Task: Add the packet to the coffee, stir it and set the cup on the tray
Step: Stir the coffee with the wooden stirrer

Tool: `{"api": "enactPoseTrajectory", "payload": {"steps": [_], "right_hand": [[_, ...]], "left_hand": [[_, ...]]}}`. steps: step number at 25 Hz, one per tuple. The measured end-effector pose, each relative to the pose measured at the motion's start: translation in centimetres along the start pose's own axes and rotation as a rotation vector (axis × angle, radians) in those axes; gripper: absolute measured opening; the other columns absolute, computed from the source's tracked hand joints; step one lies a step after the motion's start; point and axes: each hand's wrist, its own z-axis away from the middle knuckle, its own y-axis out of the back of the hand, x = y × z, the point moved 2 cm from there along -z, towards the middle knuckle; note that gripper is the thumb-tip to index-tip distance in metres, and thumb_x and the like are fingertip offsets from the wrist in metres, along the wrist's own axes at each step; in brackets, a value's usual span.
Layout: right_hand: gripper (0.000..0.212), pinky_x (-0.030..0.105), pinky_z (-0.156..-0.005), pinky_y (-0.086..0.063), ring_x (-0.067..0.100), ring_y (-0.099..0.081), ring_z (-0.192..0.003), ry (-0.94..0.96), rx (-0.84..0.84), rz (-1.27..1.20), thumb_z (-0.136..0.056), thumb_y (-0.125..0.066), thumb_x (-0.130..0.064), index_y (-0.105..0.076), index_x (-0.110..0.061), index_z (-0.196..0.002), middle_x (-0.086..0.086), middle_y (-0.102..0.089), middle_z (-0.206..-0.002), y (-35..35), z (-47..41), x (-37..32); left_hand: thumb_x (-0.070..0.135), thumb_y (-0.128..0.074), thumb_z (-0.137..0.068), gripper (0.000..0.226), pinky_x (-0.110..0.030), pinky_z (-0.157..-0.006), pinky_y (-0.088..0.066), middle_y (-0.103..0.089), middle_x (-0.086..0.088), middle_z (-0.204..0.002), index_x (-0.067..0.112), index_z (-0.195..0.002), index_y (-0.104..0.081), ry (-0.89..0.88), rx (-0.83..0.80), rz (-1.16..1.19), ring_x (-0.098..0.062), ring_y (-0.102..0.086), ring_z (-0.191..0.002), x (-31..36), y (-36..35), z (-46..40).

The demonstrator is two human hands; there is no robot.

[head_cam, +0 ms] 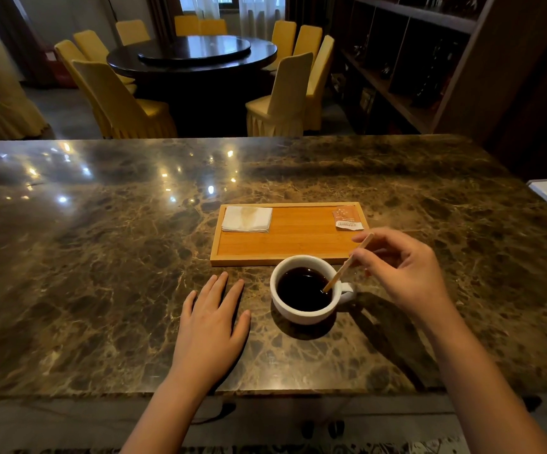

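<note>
Coffee [303,290]: dark, filling a white cup [293,312] that stands on the marble counter [101,273], just in front of the tray's near rim and not on it. Cup handle points to the right.

Left hand [211,319]: palm down, flat on the counter just left of the cup, fingers extended and slightly spread, gripping nothing.

Right hand [403,270]: raised right of the cup, thumb and fingertips pinched on the upper part of a wooden stirrer [347,265]. Stirrer slants down to the left, lower tip dipped in the coffee near the handle side.

Tray [285,253]: rectangular, light wood with a low rim, lying on the counter just behind the cup.

Napkin [247,218]: white, folded, in the tray's far left corner.

Packet [347,217]: orange and white, in the tray's far right corner, lower edge ragged. Print runs upside down to the viewer; the characters are too small to read with any certainty, and no brand can be made out.

Background, beyond the counter: round dark dining table [193,55] ringed by chairs in yellow covers [118,99]; dark shelving [413,60] along the right wall, its contents indistinct.
</note>
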Motion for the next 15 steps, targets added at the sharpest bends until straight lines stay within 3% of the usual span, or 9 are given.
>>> {"api": "enactPoseTrajectory", "payload": {"steps": [5, 10, 15], "right_hand": [[0.018, 0.019, -0.062, -0.056, 0.011, -0.070, -0.073, 0.008, -0.061, -0.067, -0.083, -0.062, 0.000, -0.069, -0.017, -0.083, 0.002, -0.072, -0.076, 0.0, 1.5, 0.1], [0.013, 0.023, -0.060, -0.058, 0.016, -0.071, -0.076, -0.040, -0.025, -0.275, -0.084, -0.061, -0.001, -0.070, -0.011, -0.084, 0.003, -0.073, -0.086, -2.4, 2.4, 0.4], [0.011, 0.032, -0.067, -0.059, 0.016, -0.070, -0.077, 0.046, 0.091, -0.120, -0.084, -0.060, -0.005, -0.070, -0.010, -0.088, 0.004, -0.072, -0.083, -2.3, 2.2, 0.8]], "left_hand": [[0.044, -0.036, -0.092, 0.051, -0.042, -0.115, -0.007, -0.021, -0.002, -0.153, 0.030, -0.140, -0.026, 0.004, 0.006, -0.003, -0.013, -0.010, -0.141, 0.0, -0.1, 0.0], [0.045, -0.035, -0.092, 0.051, -0.042, -0.115, -0.007, -0.021, 0.000, -0.153, 0.032, -0.140, -0.025, 0.009, 0.003, -0.001, -0.012, -0.009, -0.141, -0.1, -0.2, 0.1], [0.045, -0.034, -0.092, 0.051, -0.042, -0.115, -0.006, -0.021, 0.000, -0.153, 0.032, -0.140, -0.024, 0.007, 0.002, -0.003, -0.012, -0.009, -0.140, -0.1, -0.2, 0.0]]}}
